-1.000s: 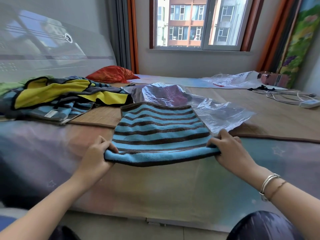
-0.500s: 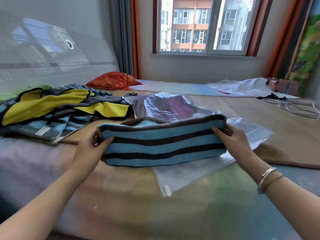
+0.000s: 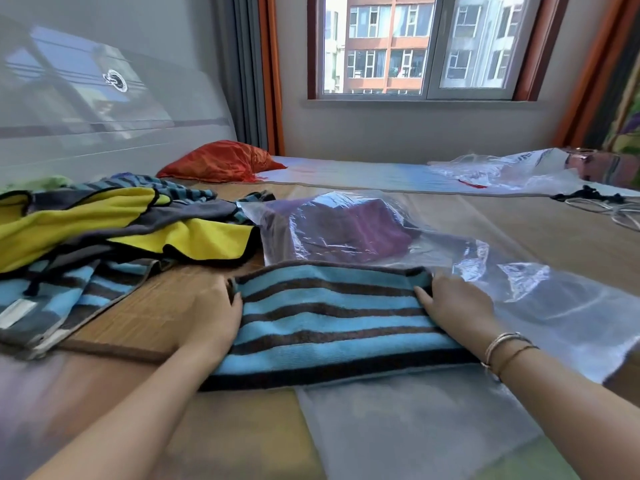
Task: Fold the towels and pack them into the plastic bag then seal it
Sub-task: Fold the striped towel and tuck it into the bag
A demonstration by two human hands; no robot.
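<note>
Both hands [image 3: 214,317] [image 3: 457,303] at towel [image 3: 332,323] ends

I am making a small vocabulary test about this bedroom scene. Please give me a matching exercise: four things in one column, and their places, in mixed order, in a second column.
Things:
1. striped towel
2. purple towel
3. orange pillow
4. yellow cloth

Places:
a. inside the clear plastic bag
b. far side, near the curtain
c. in the loose pile on the left
d. under both hands, left hand and right hand

Pairs: 1-d, 2-a, 3-b, 4-c
</note>
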